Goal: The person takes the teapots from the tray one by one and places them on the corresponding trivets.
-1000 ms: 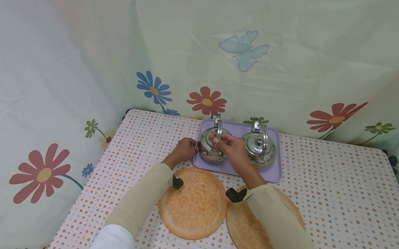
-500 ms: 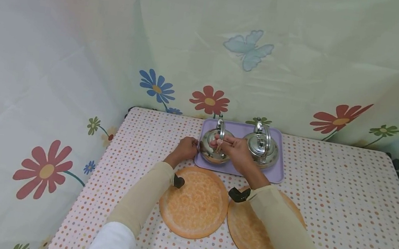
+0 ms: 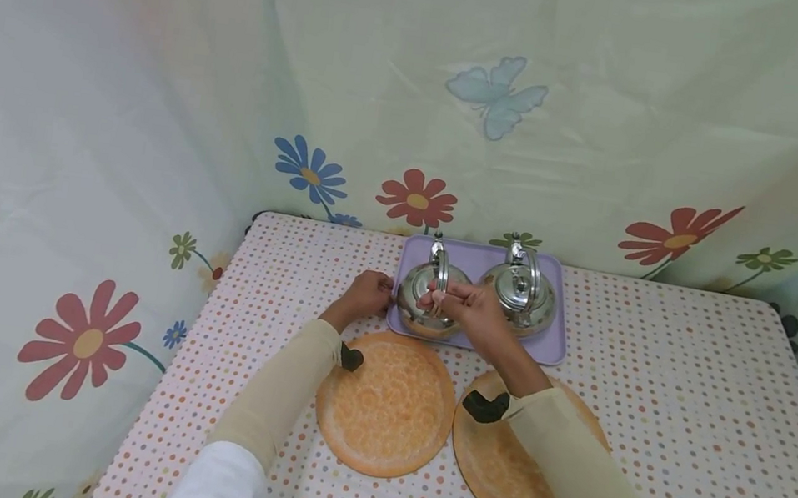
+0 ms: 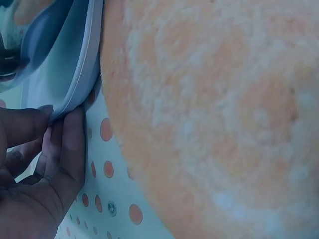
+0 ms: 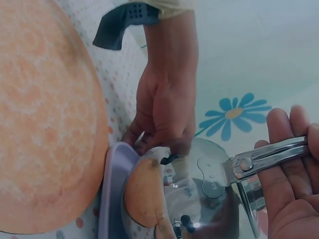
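The left kettle (image 3: 427, 325), round and shiny steel, is upright at the left end of the lilac tray (image 3: 469, 256), its spout to the far side; whether its base touches the tray you cannot tell. Your right hand (image 3: 478, 316) has its fingers under the kettle's handle (image 5: 269, 160) and the thumb over it — a narrow, curled hold. Your left hand (image 3: 366, 295) pinches the tray's left rim, thumb above and fingers below. Just right of the gripped kettle, on the same tray, is the right kettle (image 3: 519, 298), its handle raised and its spout also to the far side. On the near side of the tray, two round orange mats lie side by side: the left mat (image 3: 386, 403) in full view but for a dark wrist piece (image 3: 352, 358), the right mat (image 3: 502, 469) partly under your right sleeve (image 3: 587, 484). All this rests on a dotted tablecloth (image 3: 696, 406) — behind it, on the far side, hangs a pale backdrop (image 3: 611, 134) with flowers and a blue butterfly (image 3: 496, 96).
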The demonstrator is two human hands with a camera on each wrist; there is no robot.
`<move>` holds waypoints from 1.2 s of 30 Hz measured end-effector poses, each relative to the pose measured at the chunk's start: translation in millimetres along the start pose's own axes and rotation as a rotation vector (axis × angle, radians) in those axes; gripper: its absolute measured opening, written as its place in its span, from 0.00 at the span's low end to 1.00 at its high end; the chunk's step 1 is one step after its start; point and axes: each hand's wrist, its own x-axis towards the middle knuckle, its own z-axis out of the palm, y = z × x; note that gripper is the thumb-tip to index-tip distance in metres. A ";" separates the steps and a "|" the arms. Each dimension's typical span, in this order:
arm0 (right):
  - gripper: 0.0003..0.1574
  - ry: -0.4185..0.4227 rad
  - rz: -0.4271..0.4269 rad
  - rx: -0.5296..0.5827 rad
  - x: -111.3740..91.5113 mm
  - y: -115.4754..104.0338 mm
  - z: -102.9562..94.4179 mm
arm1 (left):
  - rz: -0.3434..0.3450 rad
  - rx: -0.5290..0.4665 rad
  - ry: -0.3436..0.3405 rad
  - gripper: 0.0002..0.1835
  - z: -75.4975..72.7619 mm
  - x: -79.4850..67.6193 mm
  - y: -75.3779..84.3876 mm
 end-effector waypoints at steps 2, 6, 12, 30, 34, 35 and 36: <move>0.17 -0.007 -0.001 0.004 -2.9 -2.6 0.7 | 0.001 -0.010 -0.004 0.18 -1.6 0.4 0.4; 0.17 -0.020 -0.013 0.021 -9.9 -8.1 3.4 | 0.005 0.007 -0.007 0.18 -3.6 0.2 3.8; 0.15 -0.044 -0.045 0.021 -20.3 -10.2 12.4 | 0.020 0.068 -0.004 0.19 -6.6 2.1 4.6; 0.16 -0.157 0.044 0.066 -53.4 -9.2 45.8 | -0.006 -0.040 -0.029 0.19 -3.6 4.2 -7.6; 0.14 -0.154 0.033 0.057 -58.3 -9.0 49.4 | -0.003 -0.053 -0.025 0.19 -3.5 5.3 -6.9; 0.14 -0.154 0.031 0.059 -59.3 -9.1 50.2 | -0.005 -0.056 -0.024 0.19 -3.5 5.5 -6.6; 0.14 -0.154 0.028 0.063 -60.2 -9.1 51.0 | -0.006 -0.057 -0.023 0.19 -3.4 5.7 -6.5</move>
